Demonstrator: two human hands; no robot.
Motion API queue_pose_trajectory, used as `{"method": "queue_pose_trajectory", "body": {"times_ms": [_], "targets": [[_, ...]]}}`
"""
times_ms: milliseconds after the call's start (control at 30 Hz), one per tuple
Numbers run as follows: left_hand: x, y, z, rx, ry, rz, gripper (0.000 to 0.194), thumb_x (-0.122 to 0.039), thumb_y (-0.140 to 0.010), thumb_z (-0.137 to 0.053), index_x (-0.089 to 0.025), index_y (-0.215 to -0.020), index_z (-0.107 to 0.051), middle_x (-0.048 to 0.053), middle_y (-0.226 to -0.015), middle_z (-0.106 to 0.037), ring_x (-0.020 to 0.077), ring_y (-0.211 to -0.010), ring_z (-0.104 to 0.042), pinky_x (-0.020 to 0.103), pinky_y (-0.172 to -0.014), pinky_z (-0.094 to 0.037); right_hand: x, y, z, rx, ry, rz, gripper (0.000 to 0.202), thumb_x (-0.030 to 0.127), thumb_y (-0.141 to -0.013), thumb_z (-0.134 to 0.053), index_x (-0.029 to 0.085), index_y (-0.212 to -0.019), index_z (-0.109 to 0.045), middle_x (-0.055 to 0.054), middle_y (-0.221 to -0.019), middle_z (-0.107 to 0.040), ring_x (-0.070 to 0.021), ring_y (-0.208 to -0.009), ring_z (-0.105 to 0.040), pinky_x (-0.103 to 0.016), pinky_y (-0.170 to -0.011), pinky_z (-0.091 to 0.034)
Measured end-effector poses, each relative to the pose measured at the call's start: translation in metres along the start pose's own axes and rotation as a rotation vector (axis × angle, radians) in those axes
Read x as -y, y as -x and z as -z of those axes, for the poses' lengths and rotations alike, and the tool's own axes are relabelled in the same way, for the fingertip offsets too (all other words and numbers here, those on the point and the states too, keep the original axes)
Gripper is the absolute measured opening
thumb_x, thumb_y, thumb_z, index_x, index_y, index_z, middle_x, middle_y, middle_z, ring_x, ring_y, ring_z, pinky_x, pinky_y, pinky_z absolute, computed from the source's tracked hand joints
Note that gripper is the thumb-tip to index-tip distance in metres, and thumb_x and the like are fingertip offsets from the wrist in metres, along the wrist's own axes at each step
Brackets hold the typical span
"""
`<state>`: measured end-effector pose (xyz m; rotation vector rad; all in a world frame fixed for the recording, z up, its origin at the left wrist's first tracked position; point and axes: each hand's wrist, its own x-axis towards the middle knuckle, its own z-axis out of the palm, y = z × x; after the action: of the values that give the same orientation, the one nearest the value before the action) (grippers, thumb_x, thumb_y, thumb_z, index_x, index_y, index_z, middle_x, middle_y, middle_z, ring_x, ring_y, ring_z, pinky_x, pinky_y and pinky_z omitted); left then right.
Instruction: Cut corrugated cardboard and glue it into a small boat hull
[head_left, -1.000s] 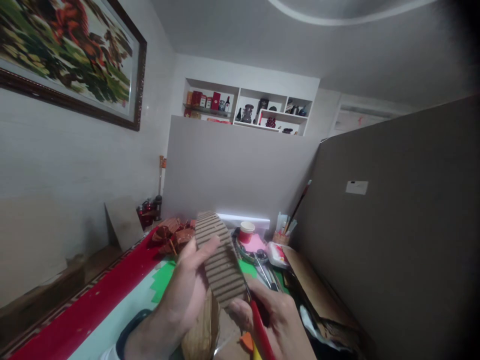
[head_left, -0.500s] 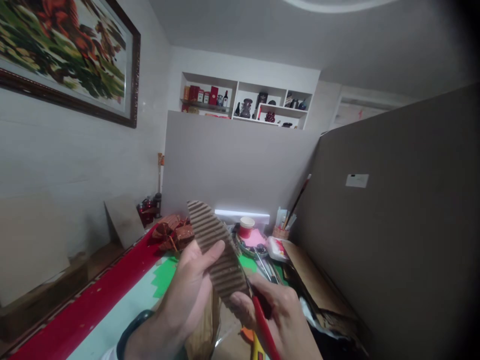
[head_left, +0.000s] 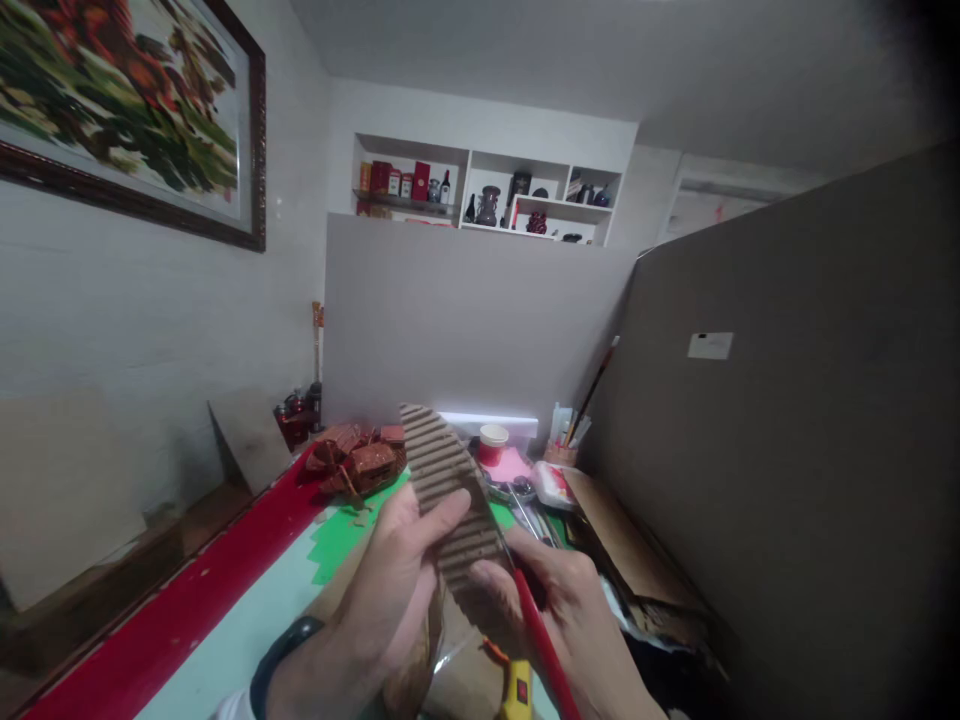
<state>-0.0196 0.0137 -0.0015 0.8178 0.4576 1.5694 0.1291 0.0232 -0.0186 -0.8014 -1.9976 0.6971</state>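
Head view, the only one: we have the corrugated cardboard piece (head_left: 442, 450) up in front of us, tilted, clear of the worktop (head_left: 232, 640). Left hand (head_left: 394, 575): fingers closed on its left side, thumb flat on the ribbed face. Right hand (head_left: 574, 605): fingers wrapped round the red-handled tool (head_left: 541, 645), thumb on the lower part of the cardboard. Tool sits right at the lower right edge; its working end is mostly hidden, so we can't tell scissors from blade. Our read: we're mid-trim along that curved edge. Next move likely calls for a firm left grip, thumb off the cut line, tool advanced in small bites; ribs could crush or snag. Yellow-bodied tool (head_left: 517, 688) lies below, green paper (head_left: 337, 545) left, red-and-white cup (head_left: 493, 447) beyond.
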Motion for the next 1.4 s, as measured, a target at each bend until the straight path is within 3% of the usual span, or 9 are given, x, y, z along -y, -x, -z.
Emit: {"method": "queue_pose_trajectory", "body": {"times_ms": [133,200,367,567,733,867,1033,1200,1400], "targets": [[-0.008,-0.003,0.002,-0.097,-0.016,-0.047,0.011,-0.021,-0.086,-0.072,-0.017,-0.096,-0.069,0.003,-0.088,-0.074,0.0160,-0.080,-0.070,0.026,-0.072,-0.055,-0.002,0.002,-0.001,0.050,0.036,-0.055,0.035,0.048,-0.093,-0.059,0.019,-0.074,-0.055,0.005,-0.063,-0.042,-0.0118,-0.057,-0.034,-0.023,-0.052,-0.031],[-0.010,-0.003,0.002,-0.108,-0.027,-0.074,0.013,-0.020,-0.086,-0.072,-0.016,-0.098,-0.068,0.004,-0.087,-0.074,0.0169,-0.080,-0.070,0.027,-0.072,-0.056,0.001,0.002,-0.001,0.067,0.037,-0.057,0.035,0.050,-0.090,-0.062,0.019,-0.075,-0.056,0.005,-0.066,-0.044,-0.0126,-0.061,-0.036,-0.023,-0.054,-0.032],[-0.005,-0.001,0.000,-0.042,-0.048,-0.056,0.014,-0.016,-0.085,-0.072,-0.015,-0.099,-0.068,0.005,-0.092,-0.075,0.0205,-0.087,-0.071,0.031,-0.079,-0.056,0.007,-0.001,0.002,0.021,0.011,0.024,0.032,0.051,-0.089,-0.065,0.020,-0.082,-0.060,0.003,-0.074,-0.054,-0.0145,-0.067,-0.044,-0.022,-0.059,-0.036],[-0.002,0.001,-0.001,0.002,-0.030,-0.023,0.015,-0.015,-0.085,-0.071,-0.015,-0.100,-0.069,0.006,-0.094,-0.076,0.0209,-0.090,-0.072,0.031,-0.080,-0.056,0.001,0.000,0.005,0.018,0.069,-0.032,0.034,0.045,-0.093,-0.062,0.019,-0.072,-0.054,0.005,-0.063,-0.048,-0.0119,-0.058,-0.040,-0.022,-0.053,-0.031],[-0.002,0.000,0.000,0.049,-0.084,-0.009,0.011,-0.015,-0.086,-0.070,-0.015,-0.097,-0.070,0.007,-0.095,-0.076,0.0205,-0.091,-0.072,0.030,-0.080,-0.055,0.006,0.000,0.008,0.006,0.089,0.015,0.028,0.044,-0.091,-0.065,0.020,-0.077,-0.058,0.004,-0.070,-0.054,-0.0137,-0.064,-0.044,-0.021,-0.057,-0.036],[-0.003,0.002,-0.003,0.117,-0.143,0.036,0.013,-0.014,-0.083,-0.073,-0.014,-0.096,-0.073,0.007,-0.094,-0.077,0.0203,-0.089,-0.072,0.028,-0.077,-0.056,0.010,-0.001,0.012,-0.031,0.078,-0.011,0.032,0.044,-0.089,-0.067,0.020,-0.073,-0.053,0.005,-0.068,-0.050,-0.0128,-0.062,-0.040,-0.021,-0.055,-0.033],[-0.010,0.002,0.000,0.129,-0.102,0.124,0.013,-0.015,-0.086,-0.071,-0.016,-0.099,-0.073,0.007,-0.093,-0.077,0.0181,-0.086,-0.072,0.028,-0.079,-0.056,0.010,-0.002,0.015,0.033,0.011,-0.080,0.029,0.038,-0.092,-0.061,0.020,-0.071,-0.053,0.005,-0.067,-0.045,-0.0119,-0.061,-0.037,-0.022,-0.055,-0.032],[-0.011,-0.002,0.004,0.060,-0.088,0.035,0.012,-0.019,-0.088,-0.069,-0.019,-0.100,-0.072,0.004,-0.092,-0.077,0.0181,-0.087,-0.072,0.024,-0.072,-0.055,0.011,-0.002,0.014,0.053,0.059,-0.097,0.031,0.040,-0.090,-0.063,0.019,-0.070,-0.052,0.004,-0.067,-0.048,-0.0127,-0.063,-0.040,-0.022,-0.057,-0.033],[-0.002,-0.001,0.001,0.080,-0.180,-0.012,0.015,-0.017,-0.085,-0.071,-0.018,-0.100,-0.075,0.004,-0.096,-0.077,0.0172,-0.089,-0.071,0.025,-0.079,-0.053,0.013,-0.003,0.015,0.018,0.083,-0.063,0.033,0.042,-0.089,-0.065,0.020,-0.071,-0.049,0.005,-0.068,-0.047,-0.0122,-0.062,-0.037,-0.022,-0.056,-0.031]]}}
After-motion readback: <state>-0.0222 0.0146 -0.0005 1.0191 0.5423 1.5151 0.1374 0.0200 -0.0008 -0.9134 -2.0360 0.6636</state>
